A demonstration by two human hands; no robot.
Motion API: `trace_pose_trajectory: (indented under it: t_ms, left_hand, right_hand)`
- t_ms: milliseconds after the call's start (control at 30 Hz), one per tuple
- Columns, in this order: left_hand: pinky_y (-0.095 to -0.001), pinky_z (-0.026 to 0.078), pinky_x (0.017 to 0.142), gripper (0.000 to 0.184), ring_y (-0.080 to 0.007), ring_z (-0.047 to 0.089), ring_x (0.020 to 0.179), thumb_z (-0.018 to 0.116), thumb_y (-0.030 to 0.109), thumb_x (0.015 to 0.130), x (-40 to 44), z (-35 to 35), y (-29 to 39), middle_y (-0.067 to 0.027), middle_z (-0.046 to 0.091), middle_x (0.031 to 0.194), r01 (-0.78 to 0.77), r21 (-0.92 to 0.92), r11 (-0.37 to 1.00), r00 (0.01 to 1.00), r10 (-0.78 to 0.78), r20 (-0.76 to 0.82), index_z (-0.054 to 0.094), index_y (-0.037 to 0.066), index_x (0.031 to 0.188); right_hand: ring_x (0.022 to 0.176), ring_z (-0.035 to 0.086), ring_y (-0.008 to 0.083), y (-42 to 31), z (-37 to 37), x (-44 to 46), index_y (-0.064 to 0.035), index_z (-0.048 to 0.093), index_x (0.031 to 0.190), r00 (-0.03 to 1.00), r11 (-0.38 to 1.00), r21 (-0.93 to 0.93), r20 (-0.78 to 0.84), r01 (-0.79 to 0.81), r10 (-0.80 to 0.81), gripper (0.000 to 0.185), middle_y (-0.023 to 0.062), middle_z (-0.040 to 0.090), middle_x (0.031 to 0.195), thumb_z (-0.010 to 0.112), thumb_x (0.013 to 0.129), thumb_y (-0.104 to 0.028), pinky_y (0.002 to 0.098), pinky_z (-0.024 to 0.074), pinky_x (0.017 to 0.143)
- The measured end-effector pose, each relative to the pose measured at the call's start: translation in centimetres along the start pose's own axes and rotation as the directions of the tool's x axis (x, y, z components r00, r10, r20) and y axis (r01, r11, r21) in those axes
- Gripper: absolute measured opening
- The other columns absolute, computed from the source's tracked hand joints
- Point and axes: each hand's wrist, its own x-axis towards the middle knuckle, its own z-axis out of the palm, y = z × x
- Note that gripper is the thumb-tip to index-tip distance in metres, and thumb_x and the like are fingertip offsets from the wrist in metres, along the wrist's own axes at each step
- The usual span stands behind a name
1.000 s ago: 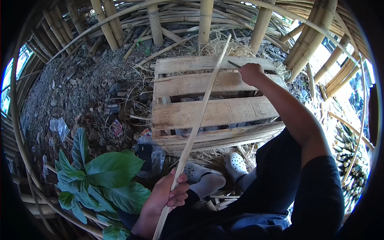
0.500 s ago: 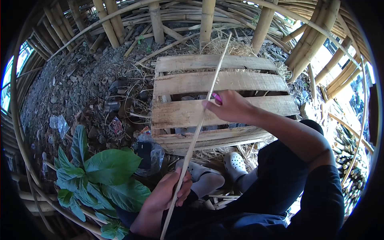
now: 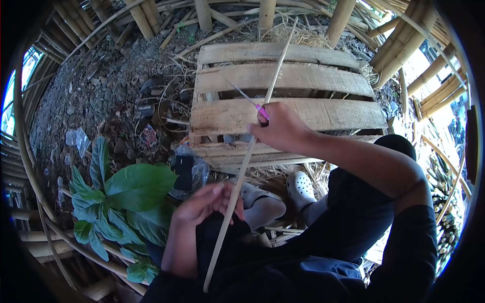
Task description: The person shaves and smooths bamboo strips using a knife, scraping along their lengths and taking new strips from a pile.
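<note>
A long pale bamboo strip (image 3: 244,169) slants from above the lap up across a slatted wooden pallet (image 3: 242,113). My right hand (image 3: 280,126) is closed round a knife (image 3: 262,112) with a pink handle, its thin blade pointing up and left. The same hand's thumb and fingers also touch the strip near its middle. My left hand (image 3: 207,202) is at the strip's lower part, its fingers curled behind or beside it. Whether those fingers grip the strip is hard to make out.
A leafy green plant (image 3: 139,187) stands at the lower left, beside a dark object in clear plastic (image 3: 184,171). Bamboo posts (image 3: 202,15) rise behind the pallet. Cut bamboo pieces (image 3: 449,202) lie stacked at the right. Two feet in grey clogs (image 3: 300,188) are below the pallet.
My right hand has come down from the pallet's far side to the strip, turning the knife up and left. My left hand's fingers have loosened around the strip. The view has tilted slightly.
</note>
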Motion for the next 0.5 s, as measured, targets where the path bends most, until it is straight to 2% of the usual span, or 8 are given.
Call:
trace_pose_trajectory:
  t_ms: [33,67,133,167,233,367,400,500]
  left_hand:
    - [-0.0323,0.056,0.065,0.050,-0.0299,0.067,0.085,0.053,0.045,0.093,0.0,-0.2,0.2,-0.0170,0.062,0.089,-0.084,-0.026,0.996,0.993,0.081,-0.090,0.050,-0.003,0.107]
    - [-0.0323,0.056,0.065,0.050,-0.0299,0.067,0.085,0.053,0.045,0.093,0.0,-0.9,0.4,-0.0170,0.062,0.089,-0.075,-0.042,0.996,0.992,0.070,-0.109,0.050,-0.003,0.107]
    - [-0.0276,0.056,0.070,0.043,-0.0237,0.069,0.088,0.058,0.035,0.093,-0.2,-2.8,0.4,-0.0127,0.064,0.094,-0.113,0.158,0.981,0.992,0.119,-0.030,0.047,-0.001,0.114]
    - [-0.0276,0.056,0.070,0.043,-0.0237,0.069,0.088,0.058,0.035,0.093,-0.1,-3.0,0.4,-0.0127,0.064,0.094,-0.104,0.153,0.983,0.993,0.112,-0.044,0.047,-0.001,0.114]
    - [-0.0308,0.055,0.065,0.047,-0.0260,0.067,0.084,0.070,0.030,0.085,0.1,-3.3,0.3,-0.0141,0.064,0.091,-0.157,0.253,0.955,0.987,0.159,0.011,0.047,-0.003,0.111]
    - [-0.0259,0.052,0.057,0.043,-0.0181,0.066,0.069,0.071,0.029,0.085,0.6,-3.9,0.0,-0.0090,0.061,0.083,-0.156,0.342,0.927,0.985,0.171,-0.013,0.048,-0.001,0.104]
    - [-0.0259,0.052,0.057,0.043,-0.0181,0.066,0.069,0.071,0.029,0.085,0.7,-3.8,0.1,-0.0090,0.061,0.083,-0.153,0.341,0.928,0.986,0.169,-0.015,0.048,-0.001,0.104]
    - [-0.0236,0.052,0.058,0.043,-0.0136,0.065,0.075,0.069,0.014,0.086,1.0,-3.0,0.8,-0.0106,0.060,0.093,-0.288,0.028,0.957,0.947,0.280,0.155,0.044,-0.001,0.118]
  right_hand:
    - [0.055,0.058,0.0265,-0.2,0.2,0.0,-0.0005,0.049,0.064,0.997,1.000,0.027,-0.073,-0.013,0.015,0.033,0.0151,0.057,0.057,0.065,0.080,-0.024,0.0397,0.0460,0.055]
    - [0.061,0.061,0.0385,-0.4,0.5,0.0,0.0026,0.053,0.068,0.989,0.998,0.054,-0.145,-0.024,0.032,0.030,0.0212,0.057,0.060,0.063,0.079,-0.023,0.0451,0.0476,0.060]
    - [0.063,0.061,0.0394,-1.0,0.8,-0.2,0.0027,0.054,0.069,0.983,0.999,-0.006,-0.182,-0.032,0.030,0.028,0.0217,0.058,0.062,0.061,0.080,-0.022,0.0459,0.0478,0.061]
    - [0.066,0.061,0.0403,-1.6,0.8,-0.3,0.0027,0.055,0.070,0.969,0.996,-0.080,-0.245,-0.033,0.012,0.027,0.0222,0.059,0.064,0.059,0.081,-0.022,0.0467,0.0480,0.062]
    - [0.068,0.061,0.0407,-2.1,0.9,-0.5,0.0027,0.056,0.072,0.974,0.996,-0.082,-0.229,-0.027,0.007,0.026,0.0229,0.060,0.067,0.056,0.082,-0.021,0.0481,0.0482,0.063]
    - [0.069,0.062,0.0404,-1.6,1.4,0.1,0.0026,0.058,0.076,0.970,0.990,-0.140,-0.241,0.007,-0.040,0.023,0.0230,0.061,0.070,0.055,0.082,-0.019,0.0481,0.0489,0.063]
    - [0.069,0.062,0.0401,-1.5,1.3,0.3,0.0025,0.059,0.078,0.962,0.989,-0.148,-0.266,0.026,-0.065,0.021,0.0227,0.062,0.070,0.055,0.082,-0.018,0.0478,0.0493,0.063]
    - [0.069,0.063,0.0394,-1.2,1.2,1.2,0.0028,0.060,0.082,0.939,0.980,-0.193,-0.327,0.049,-0.111,0.020,0.0225,0.063,0.072,0.055,0.082,-0.016,0.0468,0.0506,0.064]
